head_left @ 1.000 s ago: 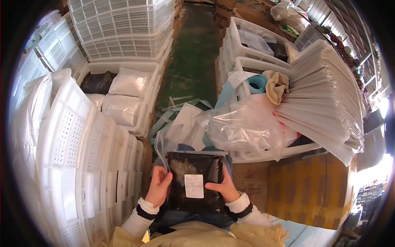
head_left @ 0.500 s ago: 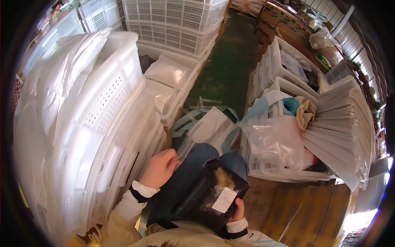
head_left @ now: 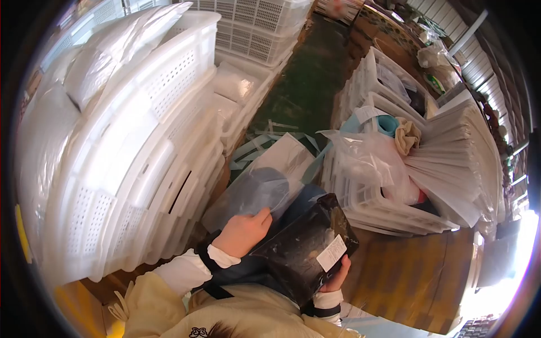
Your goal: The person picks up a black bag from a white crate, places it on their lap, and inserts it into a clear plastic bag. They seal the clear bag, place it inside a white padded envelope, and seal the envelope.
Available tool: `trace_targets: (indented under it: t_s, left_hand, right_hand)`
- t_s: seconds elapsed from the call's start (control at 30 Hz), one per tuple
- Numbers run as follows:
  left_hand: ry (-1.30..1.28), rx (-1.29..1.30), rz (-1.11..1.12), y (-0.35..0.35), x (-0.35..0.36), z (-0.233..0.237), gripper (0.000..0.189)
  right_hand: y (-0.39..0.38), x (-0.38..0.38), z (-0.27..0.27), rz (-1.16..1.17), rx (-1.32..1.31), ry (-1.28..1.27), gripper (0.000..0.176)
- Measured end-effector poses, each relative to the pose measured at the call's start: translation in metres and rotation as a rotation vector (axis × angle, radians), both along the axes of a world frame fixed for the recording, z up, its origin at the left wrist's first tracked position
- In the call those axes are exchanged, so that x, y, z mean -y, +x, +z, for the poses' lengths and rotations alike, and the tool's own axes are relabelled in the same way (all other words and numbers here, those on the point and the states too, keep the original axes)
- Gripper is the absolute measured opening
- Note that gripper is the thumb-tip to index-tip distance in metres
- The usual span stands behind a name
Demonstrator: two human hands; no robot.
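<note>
Left hand (head_left: 242, 234) pinches the clear bag (head_left: 248, 191); right hand (head_left: 337, 276), apart, grips the pack (head_left: 301, 256) at right, presumably steadying it!

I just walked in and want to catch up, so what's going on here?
A person's right hand holds a dark package, tilted, with a white label facing up. Their left hand pinches a clear plastic bag; the package is not inside it. White crates stand stacked on the left, and a blue roll sits among things on the right.
</note>
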State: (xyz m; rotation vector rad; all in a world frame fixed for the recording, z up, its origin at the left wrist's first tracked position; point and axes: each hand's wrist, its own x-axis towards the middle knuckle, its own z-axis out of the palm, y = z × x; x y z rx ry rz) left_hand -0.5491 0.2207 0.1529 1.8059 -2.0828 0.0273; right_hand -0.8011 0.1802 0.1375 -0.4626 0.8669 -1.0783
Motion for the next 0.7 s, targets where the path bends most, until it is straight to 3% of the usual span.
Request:
trace_targets:
  t_s: [0.17, 0.47, 0.7]
  left_hand:
    - [-0.018, -0.006, -0.003, 0.000, -0.012, 0.017, 0.039]
    - [0.055, -0.242, 0.102, 0.002, -0.025, 0.022, 0.048]
    - [0.148, -0.084, 0.228, -0.024, -0.016, 0.038, 0.060]
  right_hand:
    - [0.009, 0.002, 0.010, -0.036, -0.022, -0.022, 0.054]
    - [0.013, 0.025, -0.014, 0.060, 0.130, 0.058, 0.051]
    - [0.040, 0.044, -0.005, -0.007, 0.097, 0.047, 0.048]
